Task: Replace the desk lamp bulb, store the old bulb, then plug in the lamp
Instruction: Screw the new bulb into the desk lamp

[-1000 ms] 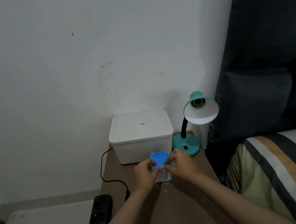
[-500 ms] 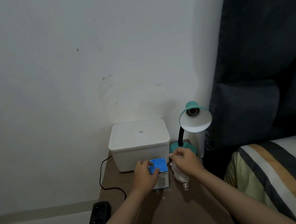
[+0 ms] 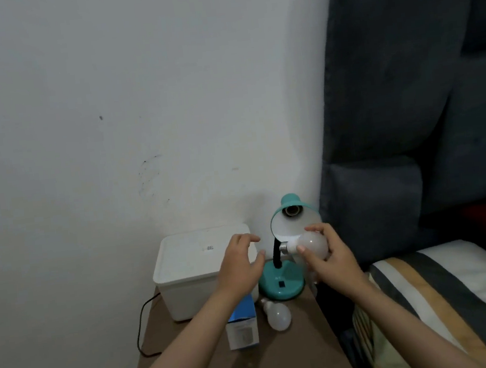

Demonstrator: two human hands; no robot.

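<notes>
table (image 3: 287,356): brown, carries pretty much everything here
white bin (image 3: 197,275): lid on, back left by the wall
lamp (image 3: 286,269): teal, socket empty, just right of the bin
box (image 3: 242,327): blue, lying near the front
left hand (image 3: 240,265): grip open, empty, over the bin's corner
right hand (image 3: 330,257): grip closed around a bulb (image 3: 311,245) right below the shade, metal base pointing left
spare bulb (image 3: 276,315): lying on the table between box and lamp base

A white lidded tub (image 3: 196,266) sits at the back of the brown table (image 3: 286,353), against the white wall (image 3: 137,105). To the right stands a dark padded headboard (image 3: 407,106), with striped bedding (image 3: 445,297) below it, just beside the table's right edge
</notes>
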